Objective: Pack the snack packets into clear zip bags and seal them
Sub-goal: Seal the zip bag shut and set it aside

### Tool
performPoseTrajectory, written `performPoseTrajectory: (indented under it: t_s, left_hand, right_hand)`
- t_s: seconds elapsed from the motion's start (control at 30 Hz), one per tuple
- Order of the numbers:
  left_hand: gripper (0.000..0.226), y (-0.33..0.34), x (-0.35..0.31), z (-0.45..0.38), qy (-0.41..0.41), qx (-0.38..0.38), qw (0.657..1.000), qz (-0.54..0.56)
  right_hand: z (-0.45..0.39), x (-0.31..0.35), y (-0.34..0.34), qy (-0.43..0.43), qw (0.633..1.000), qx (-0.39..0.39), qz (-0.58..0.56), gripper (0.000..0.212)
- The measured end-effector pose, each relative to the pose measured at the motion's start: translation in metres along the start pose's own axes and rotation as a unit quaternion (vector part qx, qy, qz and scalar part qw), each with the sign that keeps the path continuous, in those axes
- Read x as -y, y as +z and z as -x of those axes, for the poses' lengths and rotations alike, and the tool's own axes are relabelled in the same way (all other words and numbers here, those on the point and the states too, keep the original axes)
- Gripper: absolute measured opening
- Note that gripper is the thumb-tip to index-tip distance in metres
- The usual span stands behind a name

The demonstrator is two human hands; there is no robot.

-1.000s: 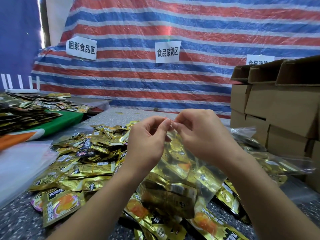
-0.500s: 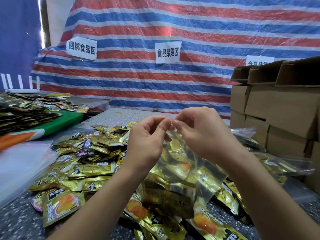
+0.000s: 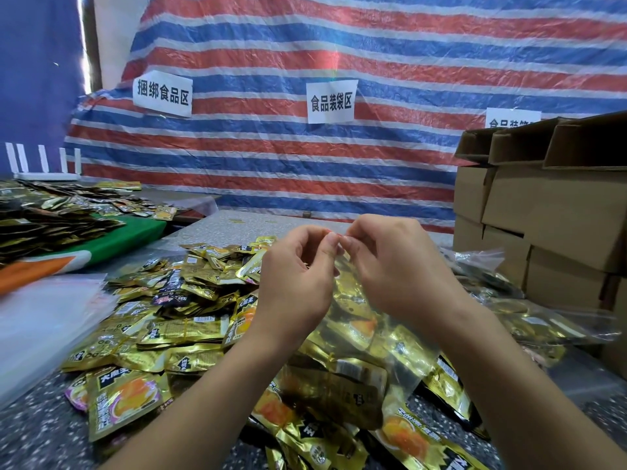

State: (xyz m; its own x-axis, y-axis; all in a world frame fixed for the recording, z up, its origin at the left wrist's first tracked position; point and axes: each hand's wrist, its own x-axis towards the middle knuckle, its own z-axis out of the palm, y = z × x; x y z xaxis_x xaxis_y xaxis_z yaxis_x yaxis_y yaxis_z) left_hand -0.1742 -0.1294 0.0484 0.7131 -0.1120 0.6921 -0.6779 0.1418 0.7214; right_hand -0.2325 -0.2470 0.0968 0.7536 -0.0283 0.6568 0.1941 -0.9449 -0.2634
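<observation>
Pinching the top edge of a filled clear zip bag (image 3: 380, 337) between us, we hold our left hand (image 3: 298, 283) and right hand (image 3: 397, 269) raised above the table (image 3: 30, 432), thumbs and forefingers closed narrow and their tips almost touching at the bag's mouth. The bag hangs down and towards us from that pinch point, its long axis running from the fingertips down to the heap below, bulging with gold snack packets; its lower end seems to rest among the loose packets (image 3: 190, 320) spread over the speckled surface. The zip strip itself is thin, clear and mostly hidden behind our fingers, so we cannot tell how much of it is already pressed shut. Both hands meet at about the same spot on the seal, neither clearly nearer than the other, so we judge that the closing will turn on sliding the pinches apart along the strip, which appears to run roughly left to right across our view. More bagged packets (image 3: 529, 320) lie to our right, beside stacked cardboard boxes (image 3: 549, 212), and a stack of empty clear bags (image 3: 44, 320) sits at our left. Another pile of packets covers a green cloth (image 3: 129, 235) further left. A striped tarpaulin (image 3: 373, 45) with paper signs hangs behind. The slippery film could slide out of a light pinch, we think.
</observation>
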Motion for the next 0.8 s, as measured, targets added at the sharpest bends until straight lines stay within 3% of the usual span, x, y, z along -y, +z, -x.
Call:
performPoseTrajectory:
  t_s: [0.13, 0.8]
  left_hand:
    - [0.012, -0.002, -0.001, -0.003, -0.038, 0.03, 0.998, 0.034]
    - [0.023, 0.003, -0.017, -0.008, 0.022, -0.018, 1.0, -0.003]
  right_hand:
    - [-0.001, -0.003, -0.004, 0.003, 1.0, 0.011, -0.007, 0.016]
    - [0.006, -0.009, -0.019, 0.0, 1.0, 0.007, -0.025, 0.01]
